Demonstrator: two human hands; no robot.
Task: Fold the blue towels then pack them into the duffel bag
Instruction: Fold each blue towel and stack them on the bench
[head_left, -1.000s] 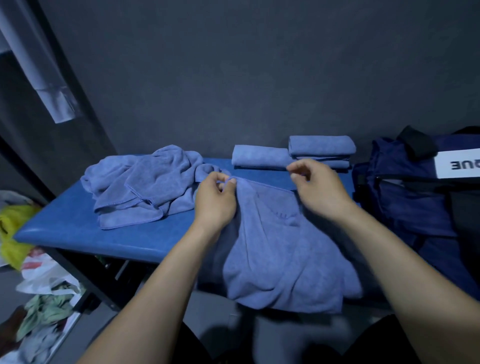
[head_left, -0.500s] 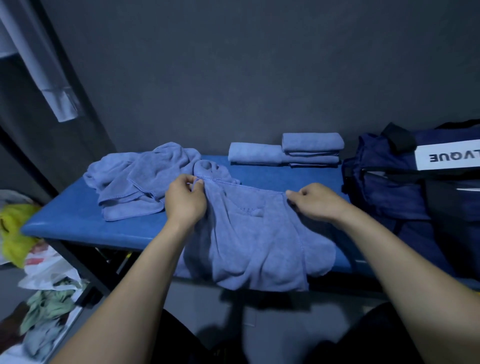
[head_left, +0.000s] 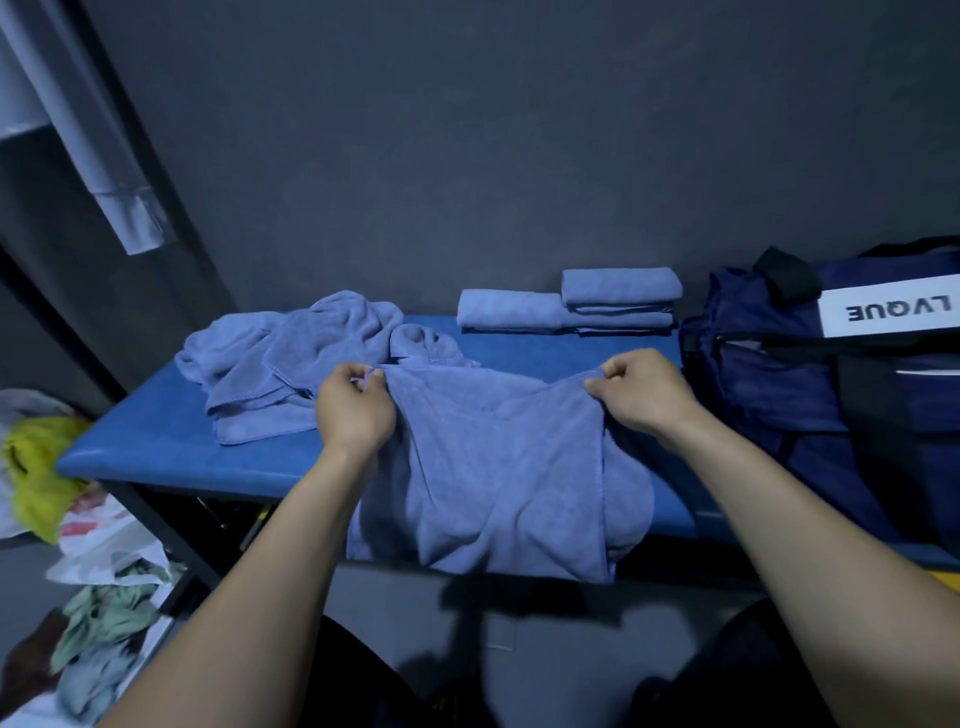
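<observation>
A blue towel (head_left: 493, 467) is stretched between my two hands and hangs over the front edge of the blue bench (head_left: 156, 452). My left hand (head_left: 353, 410) pinches its top left corner. Its top right corner is pinched by my right hand (head_left: 639, 397). A heap of unfolded blue towels (head_left: 291, 364) lies on the bench to the left. Folded blue towels (head_left: 571, 306) are stacked at the back against the wall. The navy duffel bag (head_left: 789, 395) with a white label stands on the right end of the bench.
A dark wall runs behind the bench. On the floor at the left lie a yellow bag (head_left: 36, 467), white plastic bags (head_left: 104, 551) and loose green cloth (head_left: 104, 618). A pale strip (head_left: 104, 171) hangs at upper left.
My hands have moved apart along the towel's top edge, spreading it wide. The towel now hangs flatter over the bench edge.
</observation>
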